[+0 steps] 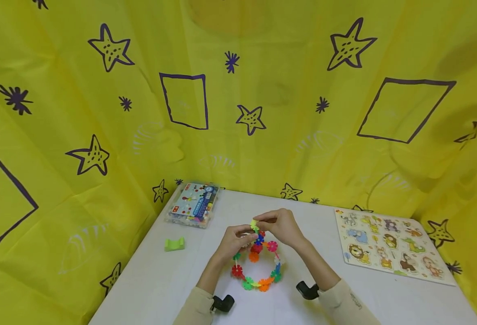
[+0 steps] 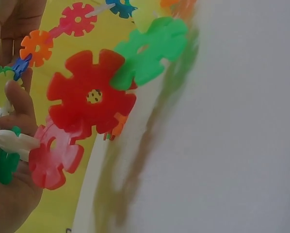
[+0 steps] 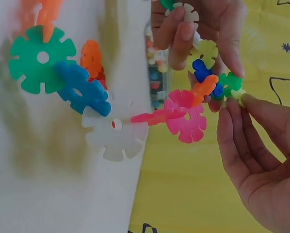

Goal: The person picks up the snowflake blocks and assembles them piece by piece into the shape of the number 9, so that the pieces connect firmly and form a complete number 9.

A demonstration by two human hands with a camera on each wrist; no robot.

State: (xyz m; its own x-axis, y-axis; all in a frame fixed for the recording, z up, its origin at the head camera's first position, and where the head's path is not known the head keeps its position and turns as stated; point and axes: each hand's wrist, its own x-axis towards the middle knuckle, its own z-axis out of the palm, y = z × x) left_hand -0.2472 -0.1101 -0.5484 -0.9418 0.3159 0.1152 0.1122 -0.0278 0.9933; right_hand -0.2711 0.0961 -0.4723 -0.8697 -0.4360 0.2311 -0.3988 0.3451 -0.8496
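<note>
A ring of interlocking plastic snowflake discs (image 1: 264, 284) in several colours hangs upright from both hands above the white table. My left hand (image 1: 231, 243) pinches the top of the ring near a white disc (image 2: 16, 141) and a yellow disc (image 3: 209, 51). From the right, my right hand (image 1: 280, 227) pinches a small yellow-green disc (image 3: 238, 95) between thumb and fingertips. That disc touches a green disc (image 3: 228, 83), beside the left fingertips. Lower on the loop are a red disc (image 2: 72, 92) and a clear disc (image 3: 99, 133). Inside the ring, an orange disc (image 1: 254, 257) shows below red ones.
A clear box with a printed blue lid (image 1: 193, 201) lies at the table's back left. In front of it sits a light-green plastic block (image 1: 175, 244). An animal picture board (image 1: 378, 262) lies at right. A yellow curtain (image 1: 230, 149) hangs behind the table.
</note>
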